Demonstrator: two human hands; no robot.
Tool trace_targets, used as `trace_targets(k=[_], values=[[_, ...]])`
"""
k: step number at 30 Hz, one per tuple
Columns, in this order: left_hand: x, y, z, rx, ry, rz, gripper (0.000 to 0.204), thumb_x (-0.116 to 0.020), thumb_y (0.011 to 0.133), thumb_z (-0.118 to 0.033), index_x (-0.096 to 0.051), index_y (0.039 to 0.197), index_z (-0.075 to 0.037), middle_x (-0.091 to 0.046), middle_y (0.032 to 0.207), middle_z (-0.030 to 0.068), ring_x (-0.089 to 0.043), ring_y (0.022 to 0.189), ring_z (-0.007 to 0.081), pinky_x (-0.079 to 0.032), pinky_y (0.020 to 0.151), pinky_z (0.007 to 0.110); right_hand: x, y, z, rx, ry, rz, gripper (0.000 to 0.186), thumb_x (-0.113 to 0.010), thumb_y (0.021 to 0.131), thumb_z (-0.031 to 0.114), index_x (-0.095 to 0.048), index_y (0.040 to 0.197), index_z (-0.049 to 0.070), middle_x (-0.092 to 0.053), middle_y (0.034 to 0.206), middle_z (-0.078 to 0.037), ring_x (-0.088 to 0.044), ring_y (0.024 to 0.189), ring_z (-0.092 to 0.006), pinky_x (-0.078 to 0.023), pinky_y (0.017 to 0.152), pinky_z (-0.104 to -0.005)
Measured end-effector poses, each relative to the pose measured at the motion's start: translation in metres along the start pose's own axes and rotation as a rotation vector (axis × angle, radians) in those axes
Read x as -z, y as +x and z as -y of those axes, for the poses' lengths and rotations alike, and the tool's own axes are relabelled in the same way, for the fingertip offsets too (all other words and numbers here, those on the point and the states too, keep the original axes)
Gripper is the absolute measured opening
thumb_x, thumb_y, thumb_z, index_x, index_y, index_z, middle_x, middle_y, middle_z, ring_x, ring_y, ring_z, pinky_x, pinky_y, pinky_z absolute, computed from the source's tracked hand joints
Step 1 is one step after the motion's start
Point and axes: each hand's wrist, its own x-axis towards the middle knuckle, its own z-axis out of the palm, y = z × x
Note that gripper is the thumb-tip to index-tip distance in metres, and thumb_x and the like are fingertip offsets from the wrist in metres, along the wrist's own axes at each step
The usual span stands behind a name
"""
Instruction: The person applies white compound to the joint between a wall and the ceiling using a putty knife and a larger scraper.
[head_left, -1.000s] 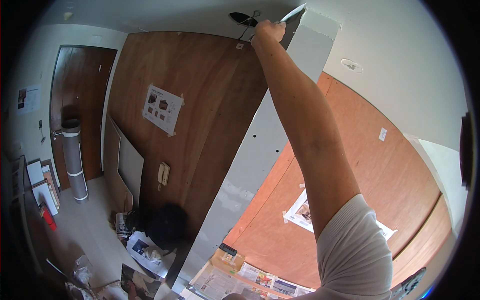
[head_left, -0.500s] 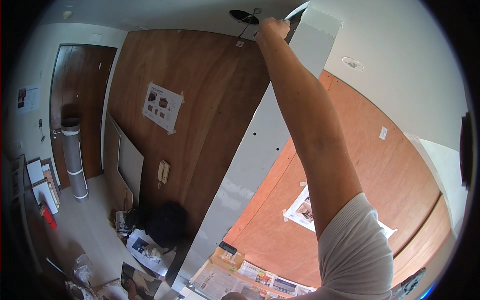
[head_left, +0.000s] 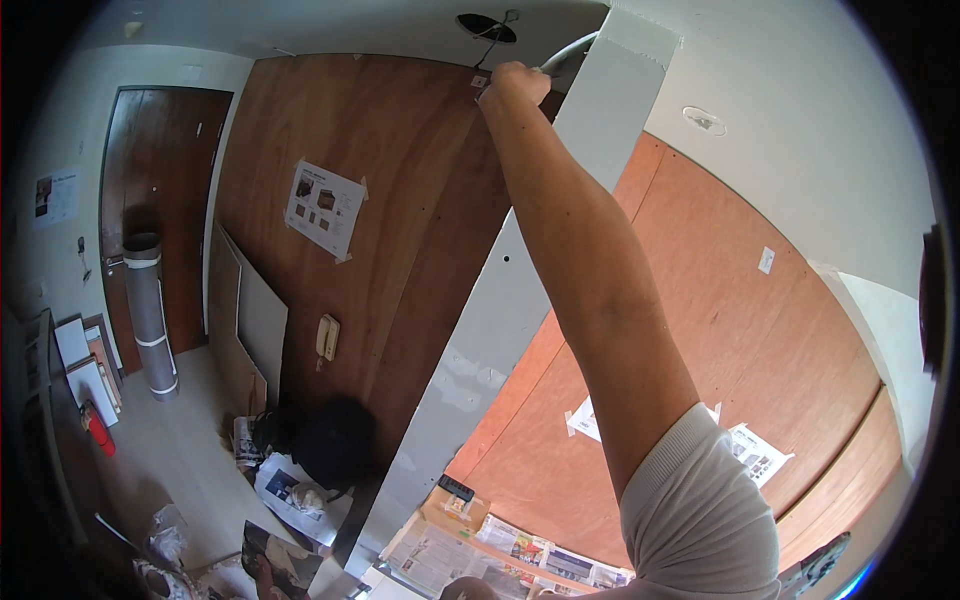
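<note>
My right hand [head_left: 517, 84] is raised at the top of the grey boxed column [head_left: 470, 370], closed round a thin pale curved strip or blade [head_left: 570, 48] whose far end reaches the column's upper edge; I cannot make out exactly what it is. My forearm crosses in front of the column. Just left of the hand, a dark oval hole [head_left: 486, 28] in the ceiling has a hanging wire, above a small fitting [head_left: 479, 82]. My left hand cannot be seen.
Dark plywood [head_left: 400, 180] and lighter plywood [head_left: 740, 330] flank the column, both bearing taped sheets. At left are a door [head_left: 165, 190], a grey roll [head_left: 153, 310], a red extinguisher [head_left: 98, 428], leaning boards [head_left: 260, 330], black bags [head_left: 330, 440] and newspapers [head_left: 440, 550] low down.
My right hand and forearm have moved down and to the left from the top of the column. The pale piece in the hand now shows as a longer curve above it.
</note>
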Motion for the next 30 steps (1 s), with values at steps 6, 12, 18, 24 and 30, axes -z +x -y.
trace_targets(k=[6, 12, 18, 24, 30], values=[[-0.003, -0.008, -0.029, 0.171, -0.241, -0.127, 0.034, -0.052, 0.105, -0.018, -0.064, 0.122, 0.008, -0.07, 0.108, 0.0254, -0.067, 0.099, 0.0407, -0.055, 0.087, 0.044, 0.017, -0.054, -0.014, 0.161, -0.431, 0.061, 0.043, -0.051, 0.098, -0.001, -0.048, 0.141, -0.002, -0.06, 0.134, -0.02, -0.063, 0.117, -0.0332, -0.052, 0.098, -0.0414], [-0.003, -0.008, -0.033, -0.026, -0.045, -0.127, 0.036, -0.053, 0.105, -0.019, -0.063, 0.126, 0.008, -0.07, 0.11, 0.0285, -0.068, 0.1, 0.0431, -0.054, 0.09, 0.046, 0.059, -0.126, 0.01, 0.171, -0.314, 0.499, 0.038, -0.056, 0.1, 0.006, -0.053, 0.138, 0.007, -0.065, 0.103, -0.008, -0.06, 0.072, -0.0154, -0.052, 0.055, -0.0333], [0.004, -0.01, -0.016, 0.055, 0.037, -0.051, 0.035, -0.055, 0.104, -0.018, -0.063, 0.125, 0.009, -0.068, 0.116, 0.0298, -0.066, 0.102, 0.0472, -0.054, 0.092, 0.048, 0.104, -0.136, 0.088, 0.602, -0.613, 0.831, 0.043, -0.061, 0.101, 0.012, -0.055, 0.144, 0.007, -0.067, 0.097, -0.006, -0.058, 0.07, -0.0113, -0.051, 0.058, -0.0279], [-0.015, -0.005, -0.039, 0.067, -0.07, -0.049, 0.036, -0.054, 0.103, -0.018, -0.062, 0.126, 0.008, -0.067, 0.12, 0.0295, -0.066, 0.106, 0.045, -0.053, 0.095, 0.047, 0.142, -0.163, 0.172, 0.346, -0.767, 1.095, 0.029, -0.056, 0.105, 0.023, -0.061, 0.121, -0.001, -0.071, 0.095, -0.012, -0.059, 0.064, -0.012, -0.05, 0.056, -0.0282], [-0.081, 0.055, -0.127, 0.292, -1.398, 0.212, 0.038, -0.054, 0.107, -0.018, -0.053, 0.141, -0.001, -0.06, 0.138, 0.013, -0.059, 0.125, 0.0236, -0.045, 0.111, 0.04, 0.26, -0.208, 0.143, -0.701, -0.581, 1.363, 0.025, -0.056, 0.105, 0.028, -0.063, 0.107, 0.004, -0.069, 0.075, -0.011, -0.06, 0.053, -0.0118, -0.042, 0.037, -0.0255]])
